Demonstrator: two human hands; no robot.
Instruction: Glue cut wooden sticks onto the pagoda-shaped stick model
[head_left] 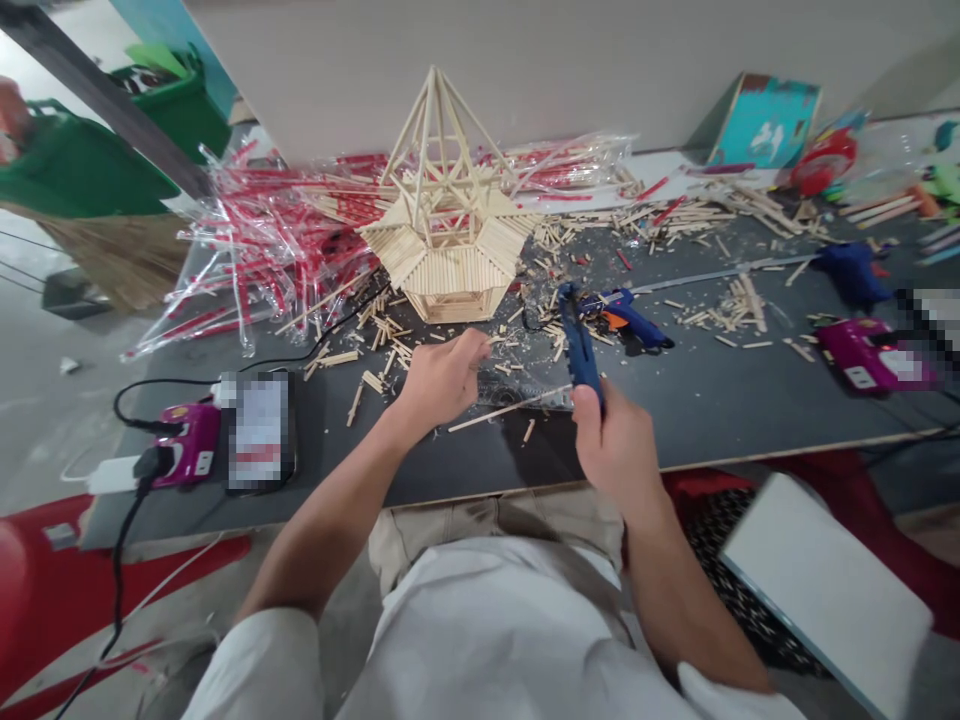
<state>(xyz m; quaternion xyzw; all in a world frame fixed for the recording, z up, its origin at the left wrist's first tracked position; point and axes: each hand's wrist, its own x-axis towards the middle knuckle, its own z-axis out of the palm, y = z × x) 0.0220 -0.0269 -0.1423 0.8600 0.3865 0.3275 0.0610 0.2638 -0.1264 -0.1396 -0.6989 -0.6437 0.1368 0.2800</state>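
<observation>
My right hand (615,445) is closed round the blue handles of a pair of cutters (579,340), jaws pointing away from me. My left hand (442,378) is curled in a pinch over the dark tabletop (712,400), gripping a small piece I cannot make out. A long thin wooden stick (504,410) lies on the table between the two hands. Just beyond them stands a model pavilion (448,235) built of wooden sticks, with a hexagonal roof and an open pointed frame on top.
Cut stick pieces (375,345) litter the table. A blue and orange glue gun (626,315) lies right of the model. Red-and-clear wrappers (255,240) pile at the back left. A purple device (187,445) with cables sits at left, another (870,355) at right.
</observation>
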